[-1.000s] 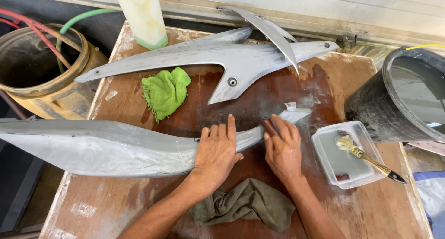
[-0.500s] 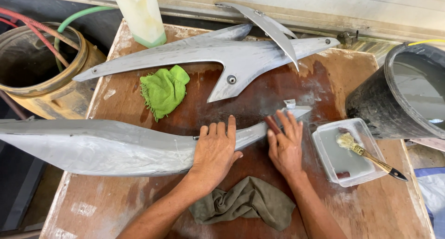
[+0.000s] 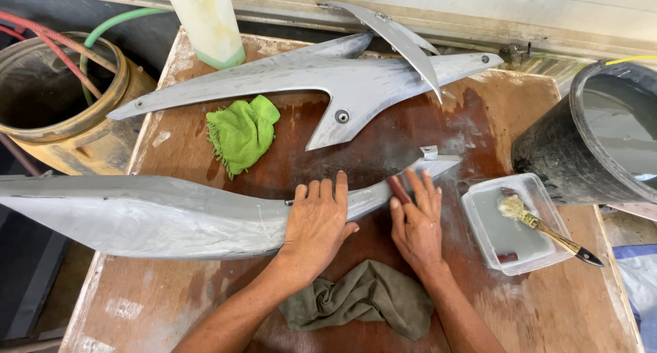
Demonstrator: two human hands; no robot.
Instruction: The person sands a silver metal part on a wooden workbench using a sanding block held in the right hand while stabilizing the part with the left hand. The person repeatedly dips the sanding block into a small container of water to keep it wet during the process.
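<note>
Head view, left hand (image 3: pixel 316 224) fingers spread flat on grey panel (image 3: pixel 157 216); right hand (image 3: pixel 417 223) fingers pressing brown sanding block (image 3: pixel 397 188) against its tip

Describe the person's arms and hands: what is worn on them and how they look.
Both forearms are bare, with no sleeves in view. The left hand and the right hand wear no gloves, and no rings, watch or wristband show. Nails look short. Nothing marks one arm apart from the other.
</note>
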